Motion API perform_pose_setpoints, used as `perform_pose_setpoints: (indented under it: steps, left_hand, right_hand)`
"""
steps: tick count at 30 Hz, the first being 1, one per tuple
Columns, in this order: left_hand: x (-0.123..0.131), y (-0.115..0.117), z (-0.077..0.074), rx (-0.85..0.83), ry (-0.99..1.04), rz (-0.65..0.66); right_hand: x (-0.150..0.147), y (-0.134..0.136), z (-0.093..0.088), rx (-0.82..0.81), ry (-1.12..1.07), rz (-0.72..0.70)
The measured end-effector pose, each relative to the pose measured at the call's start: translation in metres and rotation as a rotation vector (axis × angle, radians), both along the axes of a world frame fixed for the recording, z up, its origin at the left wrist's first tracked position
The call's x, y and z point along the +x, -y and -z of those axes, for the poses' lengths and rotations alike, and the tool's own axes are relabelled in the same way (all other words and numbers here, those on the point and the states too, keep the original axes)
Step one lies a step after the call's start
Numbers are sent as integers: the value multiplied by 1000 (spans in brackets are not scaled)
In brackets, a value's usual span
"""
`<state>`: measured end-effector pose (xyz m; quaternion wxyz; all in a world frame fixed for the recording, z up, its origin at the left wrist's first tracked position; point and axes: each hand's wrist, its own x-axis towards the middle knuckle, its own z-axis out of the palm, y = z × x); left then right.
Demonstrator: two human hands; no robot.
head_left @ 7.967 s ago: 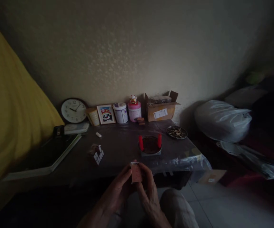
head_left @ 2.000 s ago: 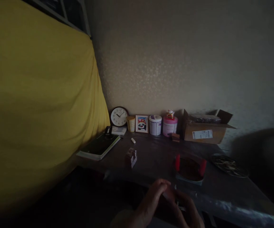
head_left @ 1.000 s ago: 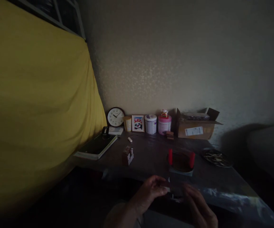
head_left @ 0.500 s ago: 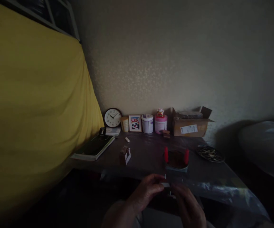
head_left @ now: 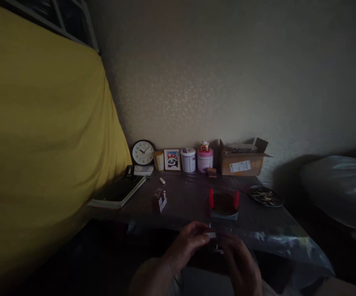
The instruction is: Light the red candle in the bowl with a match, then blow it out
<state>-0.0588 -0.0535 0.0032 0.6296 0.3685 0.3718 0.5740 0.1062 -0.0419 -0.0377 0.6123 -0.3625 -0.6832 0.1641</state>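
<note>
My left hand [head_left: 187,245] and my right hand [head_left: 238,263] are held close together in front of the near edge of a dark table [head_left: 184,197]. Both have their fingers curled round a small flat object [head_left: 211,235] with a pale edge, pinched between them. The light is too dim to name that object. On the table just beyond my hands stands a low round holder with two red uprights [head_left: 223,203]. A small puzzle cube [head_left: 159,200] sits further left on the table.
Along the wall stand a clock [head_left: 142,152], a framed picture [head_left: 172,159], two tubs [head_left: 196,159] and an open cardboard box [head_left: 241,162]. A book [head_left: 117,191] lies at the left, a dish of sticks [head_left: 264,196] at the right. A yellow cloth [head_left: 42,156] hangs left; a pale bag [head_left: 341,189] lies right.
The view has swung left and upward since eight seconds ago, and the table now sits lower in view. My hands stay together on the small object, drifting slightly left over the last second.
</note>
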Motion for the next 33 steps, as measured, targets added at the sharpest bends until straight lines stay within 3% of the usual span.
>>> perform_pose_setpoints:
  steps: [23, 33]
  left_hand:
    - [1, 0, 1, 56, -115, -2]
    - [-2, 0, 6, 68, -217, -9]
  right_hand:
    - [6, 5, -9, 30, 63, 67]
    - [4, 4, -12, 148, 61, 120]
